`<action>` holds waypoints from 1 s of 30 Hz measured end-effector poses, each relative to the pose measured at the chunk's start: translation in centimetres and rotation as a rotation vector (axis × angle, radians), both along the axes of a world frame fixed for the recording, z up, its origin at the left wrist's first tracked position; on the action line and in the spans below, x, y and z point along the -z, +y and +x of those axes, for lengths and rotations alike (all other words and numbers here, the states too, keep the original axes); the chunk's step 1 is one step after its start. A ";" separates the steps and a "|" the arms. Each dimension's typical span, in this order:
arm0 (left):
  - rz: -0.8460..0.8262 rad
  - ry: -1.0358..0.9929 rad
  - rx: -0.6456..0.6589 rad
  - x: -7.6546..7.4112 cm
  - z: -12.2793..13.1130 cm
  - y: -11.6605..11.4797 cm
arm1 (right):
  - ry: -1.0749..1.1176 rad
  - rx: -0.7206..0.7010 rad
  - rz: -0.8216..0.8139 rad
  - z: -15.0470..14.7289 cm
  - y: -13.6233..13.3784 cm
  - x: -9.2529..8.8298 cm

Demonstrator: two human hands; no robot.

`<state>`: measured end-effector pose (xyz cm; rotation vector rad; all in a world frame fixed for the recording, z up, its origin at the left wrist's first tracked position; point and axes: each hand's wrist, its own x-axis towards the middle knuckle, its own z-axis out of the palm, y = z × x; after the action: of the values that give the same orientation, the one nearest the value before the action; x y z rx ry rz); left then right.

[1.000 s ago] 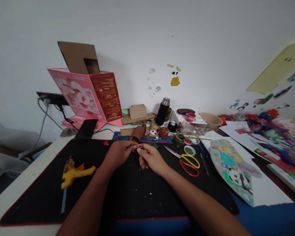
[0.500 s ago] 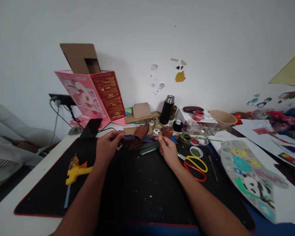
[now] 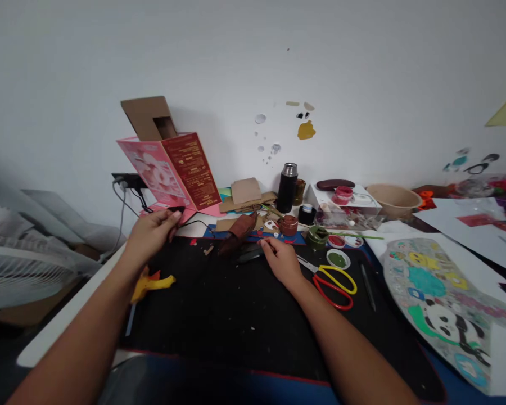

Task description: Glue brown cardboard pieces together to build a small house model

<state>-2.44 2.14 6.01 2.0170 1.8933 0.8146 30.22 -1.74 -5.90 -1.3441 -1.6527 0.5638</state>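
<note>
My left hand reaches to the far left corner of the black mat. Its fingers curl over a black phone that lies there with a cable attached. My right hand rests on the mat near the middle, thumb and forefinger pinched on something tiny that I cannot make out. A brown rolled piece lies between the two hands. A yellow glue gun sits just below my left wrist. Yellow and red scissors lie right of my right hand.
A pink and red box stands behind the phone. A black flask, paint pots, a green lid and a beige bowl crowd the back. A coloured panda cut-out lies at right. A white fan stands at left.
My hands parted from the middle of the mat. The left one swung out to the phone at the far left; the right stayed near the brown piece. The view turned left.
</note>
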 end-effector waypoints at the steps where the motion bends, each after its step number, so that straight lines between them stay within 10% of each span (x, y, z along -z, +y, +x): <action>1: -0.030 0.062 -0.032 -0.4 -1.2 0.4 | -0.017 0.002 0.002 0.1 0.0 -0.1; 8: -0.051 0.507 -0.269 -1.2 -7.4 2.1 | -0.176 -0.047 0.043 -0.1 -0.3 -0.5; 19: -0.136 0.719 0.206 5.5 -1.9 6.1 | -0.276 -0.043 0.004 0.0 -0.4 -0.9; 30: -0.246 0.710 0.306 8.2 -2.3 7.2 | -0.416 -0.091 -0.039 -0.4 -1.1 -2.1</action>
<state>-4.77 9.38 -2.18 2.5342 1.7792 -0.2459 29.78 -2.81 -3.80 -1.4928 -2.0541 0.3860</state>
